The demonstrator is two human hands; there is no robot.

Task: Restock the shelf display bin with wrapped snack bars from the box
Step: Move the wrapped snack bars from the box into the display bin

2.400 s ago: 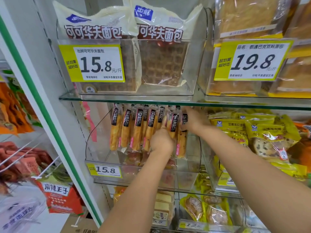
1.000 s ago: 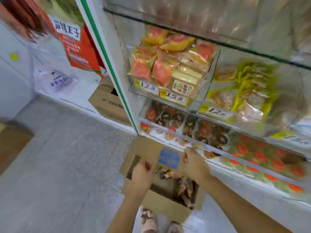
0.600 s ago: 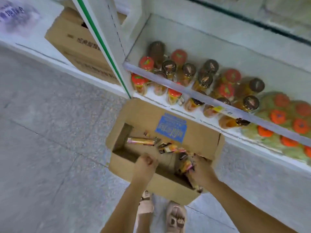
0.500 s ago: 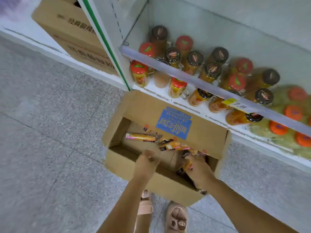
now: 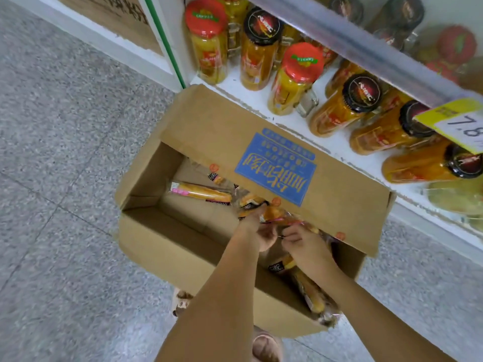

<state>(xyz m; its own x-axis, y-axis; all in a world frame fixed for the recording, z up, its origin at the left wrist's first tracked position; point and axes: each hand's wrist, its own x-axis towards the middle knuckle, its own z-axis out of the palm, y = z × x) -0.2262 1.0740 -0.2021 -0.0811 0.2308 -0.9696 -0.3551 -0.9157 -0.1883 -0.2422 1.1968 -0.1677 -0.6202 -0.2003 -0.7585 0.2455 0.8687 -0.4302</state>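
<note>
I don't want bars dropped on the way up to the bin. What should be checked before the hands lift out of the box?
1. Left hand grip: ok, its fingers curl on a snack bar under the box flap.
2. Right hand grip: ok, it holds a bundle of bars trailing below the wrist.
3. Exit path: not ok, the box flap overhangs both hands.
4. Stock remaining in the box: ok, one loose bar lies on its floor.
5. Room in the display bin: cannot tell, it is out of view.
</note>
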